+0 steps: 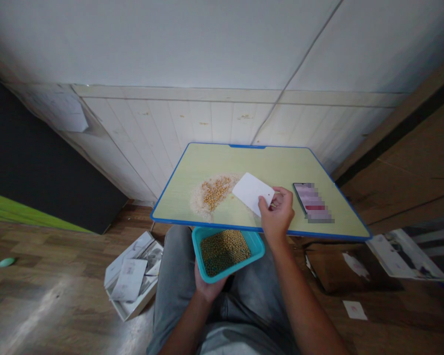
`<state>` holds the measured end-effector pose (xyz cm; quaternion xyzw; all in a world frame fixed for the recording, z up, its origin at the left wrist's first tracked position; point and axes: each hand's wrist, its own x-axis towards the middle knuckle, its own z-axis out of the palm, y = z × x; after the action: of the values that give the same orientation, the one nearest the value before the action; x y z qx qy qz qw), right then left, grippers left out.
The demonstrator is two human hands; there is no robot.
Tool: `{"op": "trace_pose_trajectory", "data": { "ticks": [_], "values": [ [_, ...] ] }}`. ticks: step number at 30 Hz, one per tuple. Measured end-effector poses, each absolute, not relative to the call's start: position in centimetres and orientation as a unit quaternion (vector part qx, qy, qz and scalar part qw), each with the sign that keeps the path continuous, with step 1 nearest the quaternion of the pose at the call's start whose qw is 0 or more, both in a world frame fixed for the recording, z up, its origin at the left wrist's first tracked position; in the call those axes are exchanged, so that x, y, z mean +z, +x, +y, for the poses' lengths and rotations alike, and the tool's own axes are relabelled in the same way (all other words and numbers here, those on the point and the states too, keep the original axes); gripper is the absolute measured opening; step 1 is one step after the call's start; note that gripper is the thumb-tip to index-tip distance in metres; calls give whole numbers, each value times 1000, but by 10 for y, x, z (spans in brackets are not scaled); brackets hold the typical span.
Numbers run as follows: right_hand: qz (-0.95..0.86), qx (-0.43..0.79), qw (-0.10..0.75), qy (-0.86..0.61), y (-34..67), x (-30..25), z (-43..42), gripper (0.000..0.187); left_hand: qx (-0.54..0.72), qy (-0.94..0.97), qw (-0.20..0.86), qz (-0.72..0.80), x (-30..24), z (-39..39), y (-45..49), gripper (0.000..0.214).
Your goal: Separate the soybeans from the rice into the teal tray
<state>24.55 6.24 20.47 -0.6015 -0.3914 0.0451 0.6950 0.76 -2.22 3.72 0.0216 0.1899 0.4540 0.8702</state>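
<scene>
Grey trousers (172,291) nearest, my left grip (211,290) cupped under the teal tub (257,246) of beans (225,251); right grip (278,209) pinches a white card (251,191) over the tabletop (274,162) (sweeping step, I'd guess), beside the bean-and-grain pile (215,193); next calls for a low card edge.

Phone (311,202) on right of tabletop (274,160); cable (299,64) down white wall (170,44); open white box (137,304) with papers (129,280), left floor (59,301); brown box (331,266), printed card (355,310), right floor; green oval item (6,262) far left
</scene>
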Motion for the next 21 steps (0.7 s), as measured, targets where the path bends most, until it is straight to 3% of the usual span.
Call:
{"op": "trace_pose_trajectory", "data": {
  "ticks": [14, 21],
  "values": [
    [-382, 41, 700, -601, 246, 201, 64, 41, 459, 8, 856, 238, 52, -23, 11, 54],
    [-384, 60, 744, -543, 250, 207, 69, 43, 457, -7, 852, 253, 52, -25, 12, 49]
  ]
}}
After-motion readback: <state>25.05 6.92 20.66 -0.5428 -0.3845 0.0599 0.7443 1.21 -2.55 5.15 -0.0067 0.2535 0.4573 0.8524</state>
